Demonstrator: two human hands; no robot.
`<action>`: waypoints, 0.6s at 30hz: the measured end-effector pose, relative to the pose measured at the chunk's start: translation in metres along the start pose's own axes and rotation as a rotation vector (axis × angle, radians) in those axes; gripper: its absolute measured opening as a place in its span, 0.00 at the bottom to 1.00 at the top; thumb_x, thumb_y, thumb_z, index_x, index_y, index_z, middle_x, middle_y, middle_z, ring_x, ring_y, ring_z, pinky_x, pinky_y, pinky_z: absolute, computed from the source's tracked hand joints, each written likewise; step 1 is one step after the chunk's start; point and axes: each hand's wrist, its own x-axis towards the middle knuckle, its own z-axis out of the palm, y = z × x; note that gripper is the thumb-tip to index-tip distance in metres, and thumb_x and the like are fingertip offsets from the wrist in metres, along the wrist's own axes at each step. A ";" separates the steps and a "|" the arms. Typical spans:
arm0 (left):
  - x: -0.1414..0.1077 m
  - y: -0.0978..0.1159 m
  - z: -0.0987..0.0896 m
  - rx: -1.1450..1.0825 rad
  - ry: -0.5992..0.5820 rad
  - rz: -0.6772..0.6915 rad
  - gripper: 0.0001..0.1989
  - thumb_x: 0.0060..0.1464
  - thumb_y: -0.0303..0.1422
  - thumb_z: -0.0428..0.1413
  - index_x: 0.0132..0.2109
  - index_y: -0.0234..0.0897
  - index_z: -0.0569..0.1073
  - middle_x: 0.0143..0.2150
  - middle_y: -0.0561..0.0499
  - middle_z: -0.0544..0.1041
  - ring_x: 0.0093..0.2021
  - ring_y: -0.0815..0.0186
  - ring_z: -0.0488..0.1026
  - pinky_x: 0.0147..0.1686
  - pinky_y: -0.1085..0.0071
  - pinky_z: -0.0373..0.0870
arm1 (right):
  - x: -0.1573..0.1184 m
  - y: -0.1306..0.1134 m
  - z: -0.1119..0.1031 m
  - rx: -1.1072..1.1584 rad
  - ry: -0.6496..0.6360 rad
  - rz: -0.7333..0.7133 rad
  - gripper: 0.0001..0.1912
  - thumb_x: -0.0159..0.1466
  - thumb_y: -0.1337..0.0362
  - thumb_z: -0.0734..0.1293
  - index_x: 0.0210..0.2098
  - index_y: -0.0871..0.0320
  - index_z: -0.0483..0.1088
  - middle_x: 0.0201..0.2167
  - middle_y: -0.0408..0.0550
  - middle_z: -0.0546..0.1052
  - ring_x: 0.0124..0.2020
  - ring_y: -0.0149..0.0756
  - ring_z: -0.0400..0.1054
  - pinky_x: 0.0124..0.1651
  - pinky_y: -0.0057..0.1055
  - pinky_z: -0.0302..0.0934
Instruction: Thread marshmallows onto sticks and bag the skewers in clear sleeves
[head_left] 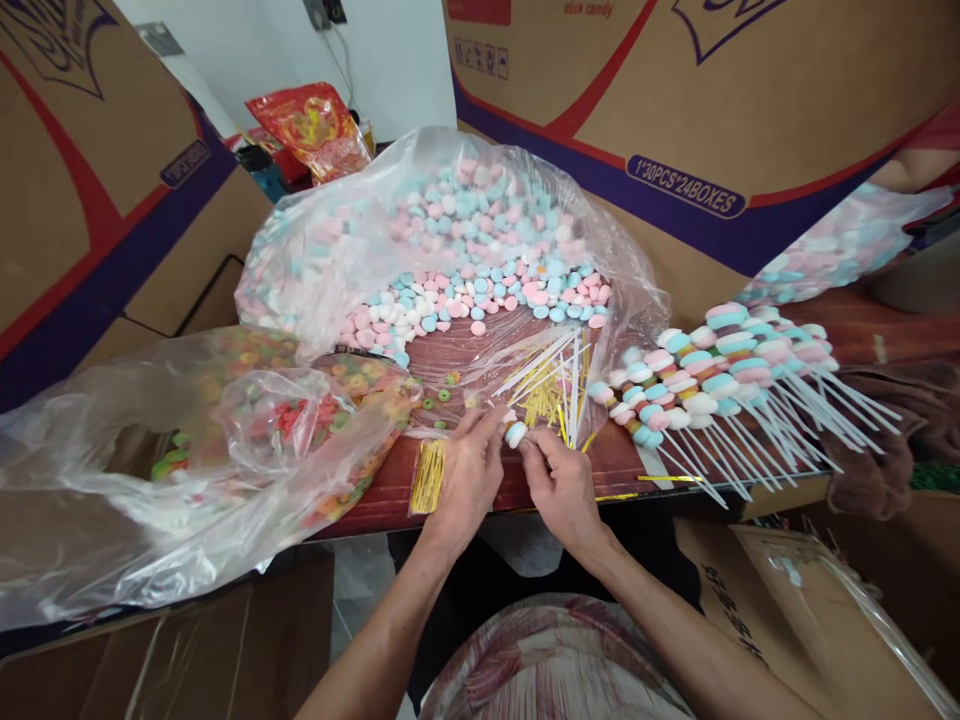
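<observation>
Candy stack [515, 433], short and partly hidden by fingers, sits on the near side of the big clear bag [322, 250], with the left hand [471, 458] and right hand [559, 482] both pinched closed on it; a crooked squeeze could, I judge, crack or slip a piece. Right of that bag, skewered candies [701, 365] lie with some sticks reaching past the table edge, so a brushing forearm might tip them off. Reddish-brown table [615, 460] shows before the bag, cartons [82, 180] flank it, and a pale wall [412, 50] rises behind it.
</observation>
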 end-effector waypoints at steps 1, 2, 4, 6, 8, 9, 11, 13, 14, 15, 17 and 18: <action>-0.001 0.001 -0.001 -0.026 -0.022 0.004 0.16 0.63 0.30 0.49 0.51 0.43 0.79 0.41 0.46 0.77 0.42 0.62 0.75 0.44 0.69 0.69 | 0.001 0.000 -0.001 0.008 0.005 0.014 0.09 0.68 0.66 0.58 0.33 0.56 0.67 0.23 0.42 0.69 0.24 0.31 0.61 0.29 0.28 0.54; 0.000 0.002 -0.004 -0.042 -0.047 0.016 0.16 0.63 0.31 0.50 0.51 0.43 0.79 0.41 0.46 0.78 0.43 0.62 0.75 0.45 0.69 0.69 | 0.001 0.000 -0.001 0.018 0.003 0.032 0.09 0.69 0.66 0.58 0.33 0.56 0.67 0.22 0.41 0.68 0.23 0.31 0.61 0.29 0.28 0.54; 0.006 0.000 -0.014 -0.038 -0.099 0.061 0.15 0.63 0.32 0.50 0.52 0.43 0.79 0.43 0.46 0.79 0.44 0.62 0.75 0.46 0.69 0.69 | 0.002 -0.001 -0.002 0.043 -0.010 0.070 0.11 0.69 0.65 0.58 0.30 0.55 0.65 0.20 0.40 0.67 0.22 0.31 0.60 0.29 0.28 0.53; 0.019 -0.005 -0.026 0.026 -0.098 0.084 0.15 0.62 0.31 0.51 0.51 0.43 0.79 0.43 0.47 0.79 0.42 0.62 0.75 0.44 0.69 0.69 | 0.003 -0.003 -0.002 0.067 -0.014 0.096 0.14 0.70 0.63 0.58 0.27 0.55 0.62 0.20 0.39 0.66 0.22 0.30 0.60 0.30 0.27 0.53; 0.037 -0.014 -0.035 0.166 0.008 0.048 0.16 0.60 0.29 0.51 0.51 0.42 0.79 0.41 0.47 0.79 0.40 0.61 0.75 0.43 0.68 0.68 | 0.003 -0.005 -0.002 0.080 -0.003 0.103 0.16 0.70 0.63 0.58 0.25 0.55 0.61 0.20 0.39 0.66 0.22 0.29 0.60 0.30 0.27 0.53; 0.046 -0.020 -0.037 0.272 0.057 0.023 0.16 0.59 0.28 0.52 0.50 0.42 0.80 0.41 0.46 0.78 0.40 0.60 0.74 0.43 0.67 0.68 | 0.003 -0.005 -0.002 0.084 0.001 0.101 0.16 0.70 0.63 0.58 0.25 0.55 0.61 0.20 0.39 0.66 0.22 0.29 0.60 0.30 0.27 0.53; 0.062 -0.030 -0.036 0.446 0.101 -0.023 0.15 0.57 0.28 0.54 0.49 0.39 0.80 0.42 0.42 0.76 0.41 0.56 0.74 0.43 0.64 0.67 | 0.002 -0.006 -0.002 0.083 0.004 0.087 0.16 0.70 0.63 0.58 0.25 0.55 0.61 0.20 0.39 0.66 0.22 0.29 0.60 0.30 0.27 0.53; 0.074 -0.037 -0.031 0.574 0.083 -0.030 0.15 0.56 0.27 0.54 0.47 0.40 0.81 0.42 0.41 0.75 0.42 0.54 0.73 0.41 0.64 0.67 | 0.002 -0.005 -0.001 0.077 -0.001 0.069 0.15 0.70 0.63 0.58 0.26 0.55 0.63 0.20 0.39 0.66 0.22 0.29 0.60 0.30 0.27 0.53; 0.077 -0.040 -0.029 0.607 0.071 -0.027 0.14 0.56 0.27 0.54 0.46 0.40 0.81 0.42 0.41 0.75 0.42 0.54 0.73 0.40 0.64 0.66 | 0.001 -0.005 -0.001 0.075 -0.003 0.062 0.14 0.70 0.63 0.58 0.27 0.55 0.64 0.20 0.39 0.66 0.22 0.30 0.59 0.30 0.27 0.53; 0.079 -0.043 -0.027 0.617 0.062 -0.024 0.14 0.56 0.27 0.54 0.44 0.41 0.82 0.41 0.42 0.75 0.41 0.55 0.73 0.40 0.64 0.66 | 0.001 -0.004 -0.001 0.073 -0.002 0.059 0.14 0.70 0.63 0.58 0.28 0.55 0.64 0.20 0.39 0.66 0.23 0.30 0.59 0.30 0.27 0.53; 0.081 -0.046 -0.028 0.549 0.076 -0.021 0.12 0.55 0.27 0.54 0.41 0.40 0.82 0.39 0.43 0.76 0.40 0.56 0.73 0.41 0.64 0.67 | 0.000 -0.004 -0.001 0.074 -0.002 0.055 0.13 0.70 0.63 0.58 0.29 0.55 0.65 0.20 0.39 0.66 0.23 0.30 0.59 0.30 0.27 0.53; 0.081 -0.047 -0.031 0.469 0.099 -0.021 0.11 0.54 0.27 0.55 0.40 0.39 0.82 0.38 0.44 0.77 0.39 0.57 0.73 0.42 0.64 0.67 | 0.000 -0.003 -0.001 0.076 -0.004 0.052 0.13 0.70 0.63 0.58 0.29 0.55 0.65 0.20 0.38 0.66 0.23 0.30 0.60 0.30 0.27 0.53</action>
